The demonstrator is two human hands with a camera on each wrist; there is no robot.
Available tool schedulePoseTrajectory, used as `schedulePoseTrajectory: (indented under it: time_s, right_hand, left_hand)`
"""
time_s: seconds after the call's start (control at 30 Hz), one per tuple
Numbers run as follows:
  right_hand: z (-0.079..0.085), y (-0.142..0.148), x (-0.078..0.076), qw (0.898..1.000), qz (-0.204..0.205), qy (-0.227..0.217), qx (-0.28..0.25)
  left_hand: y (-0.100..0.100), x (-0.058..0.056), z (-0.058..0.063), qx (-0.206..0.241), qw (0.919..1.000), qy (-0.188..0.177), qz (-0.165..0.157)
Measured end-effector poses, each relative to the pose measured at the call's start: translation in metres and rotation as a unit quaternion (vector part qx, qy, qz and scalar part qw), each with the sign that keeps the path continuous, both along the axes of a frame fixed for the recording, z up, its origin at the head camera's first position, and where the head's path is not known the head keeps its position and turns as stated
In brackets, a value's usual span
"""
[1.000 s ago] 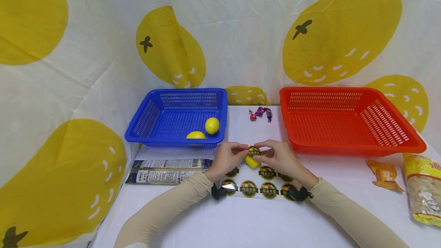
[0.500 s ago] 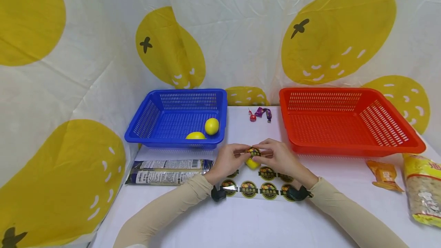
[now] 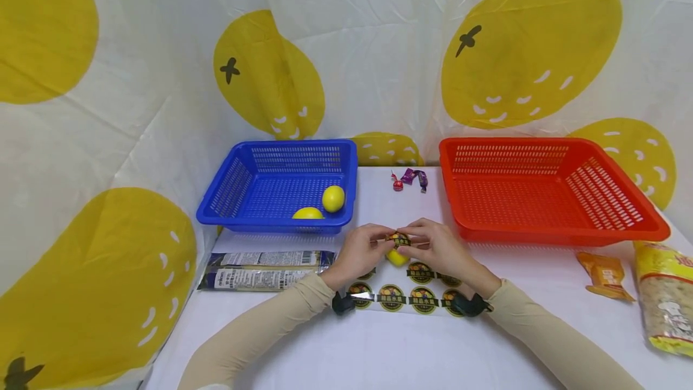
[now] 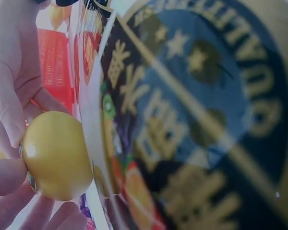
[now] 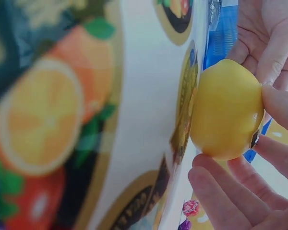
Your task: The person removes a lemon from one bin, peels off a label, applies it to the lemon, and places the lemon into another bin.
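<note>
A yellow lemon (image 3: 397, 259) sits over a clear sheet (image 3: 381, 272) of round black-and-gold fruit stickers. One such sticker (image 3: 399, 241) lies against the lemon's upper side. My left hand (image 3: 354, 257) holds the lemon from the left, thumb and fingertips at the sticker's edge. From the right, my right hand (image 3: 446, 251) holds it likewise, thumb in front and fingers behind. Both wrist views show the lemon's smooth side (image 4: 57, 155) close over the sheet, ringed by fingertips. Only a dark sliver of the sticker (image 5: 255, 139) shows in the right wrist view.
A blue basket (image 3: 213, 219) with two lemons stands back left, a red basket (image 3: 541, 235) back right. Small wrapped candies (image 3: 408, 176) lie between them. Long packets (image 3: 254, 278) are at left; an orange packet (image 3: 605, 275) and a yellow-topped bag (image 3: 668, 300) at right.
The sticker, earlier held flat between both hands above the lemon, has come down and bends over its top. My fingertips have closed in slightly around the lemon.
</note>
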State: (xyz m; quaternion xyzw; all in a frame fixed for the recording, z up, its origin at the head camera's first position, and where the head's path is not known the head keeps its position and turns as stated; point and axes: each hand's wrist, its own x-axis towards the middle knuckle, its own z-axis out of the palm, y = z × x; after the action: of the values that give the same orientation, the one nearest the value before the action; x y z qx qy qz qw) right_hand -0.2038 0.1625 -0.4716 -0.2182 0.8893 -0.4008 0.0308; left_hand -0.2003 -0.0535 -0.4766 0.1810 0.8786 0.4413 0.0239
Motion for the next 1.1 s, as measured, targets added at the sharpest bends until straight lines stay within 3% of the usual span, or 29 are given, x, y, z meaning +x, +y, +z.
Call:
schedulePoseTrajectory:
  time_s: [0.27,0.53,0.73,1.1]
  right_hand:
    - [-0.002,0.001,0.001,1.0,0.005,0.007,-0.016]
    - [-0.001,0.001,0.001,1.0,0.004,0.016,-0.018]
    - [-0.002,0.002,0.002,1.0,0.003,0.021,-0.018]
    - [0.004,0.002,0.011,0.999,0.005,0.031,-0.022]
  left_hand:
    - [0.003,0.005,-0.002,0.002,1.0,0.0,-0.005]
    - [0.005,0.003,0.005,-0.063,0.997,-0.044,-0.001]
    - [0.01,-0.002,0.001,-0.106,0.9939,-0.019,-0.024]
    - [0.01,-0.003,0.002,-0.113,0.9933,-0.017,-0.018]
